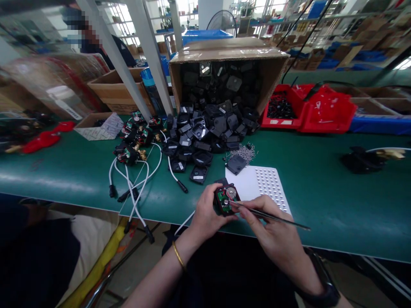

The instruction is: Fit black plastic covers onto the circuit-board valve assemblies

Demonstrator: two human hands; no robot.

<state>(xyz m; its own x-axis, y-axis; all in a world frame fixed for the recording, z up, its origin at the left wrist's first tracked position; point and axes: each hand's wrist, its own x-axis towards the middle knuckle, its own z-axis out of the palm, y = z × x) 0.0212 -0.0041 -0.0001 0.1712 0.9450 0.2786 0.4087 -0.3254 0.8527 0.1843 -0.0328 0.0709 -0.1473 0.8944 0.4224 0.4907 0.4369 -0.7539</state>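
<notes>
My left hand (207, 211) is wrapped round a black housing (226, 199) whose face is turned up. Inside it show a green circuit board, red wires and a round metal part. A white cable (185, 222) runs beside my left wrist. In my right hand (272, 226), pinched between thumb and fingers, is a slim metal tool that looks like tweezers (276, 217); its tip reaches into the housing over the board. Just beyond, a white sheet (240, 182) with rows of small silver round pieces (271, 184) lies on the table, partly behind my right hand.
A tipped cardboard box (229, 49) spills black covers (205, 132) onto the green table (321, 184). Small screws (244, 152) lie nearby. Assemblies with white cables (128, 152) sit left. Red bins (282, 109) stand behind right; another black assembly (362, 160) lies right. A person (120, 51) is at back left.
</notes>
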